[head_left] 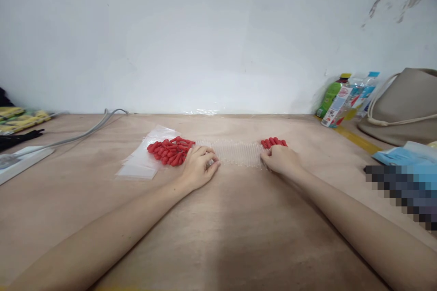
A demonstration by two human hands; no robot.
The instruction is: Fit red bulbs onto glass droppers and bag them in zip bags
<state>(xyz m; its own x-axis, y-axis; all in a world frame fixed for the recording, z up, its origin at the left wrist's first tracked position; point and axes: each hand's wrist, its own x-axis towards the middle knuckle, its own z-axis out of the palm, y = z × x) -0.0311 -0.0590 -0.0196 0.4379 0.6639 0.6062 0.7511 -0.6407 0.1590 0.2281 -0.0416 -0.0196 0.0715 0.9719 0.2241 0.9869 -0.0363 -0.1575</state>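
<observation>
My left hand (pixel 200 167) lies over the left end of a row of thin clear tubes (pixel 237 153), its fingers curled in and the thumb close to them. What those fingers hold, if anything, is hidden. At the right end of the row, my right hand (pixel 282 159) pinches with thumb and forefinger at the outermost tubes. Beside my left hand is a loose pile of red rubber dropper bulbs (pixel 169 151). Several more red bulbs (pixel 274 141) lie side by side just behind my right hand, partly covered by it.
Clear plastic bags (pixel 138 163) lie under and left of the bulb pile. A grey cable (pixel 92 129) runs to a white object (pixel 25 159) at the left. Drink bottles (pixel 332 95), a beige bag (pixel 403 104) and a blue packet (pixel 399 158) stand or lie at the right. A wall closes the back.
</observation>
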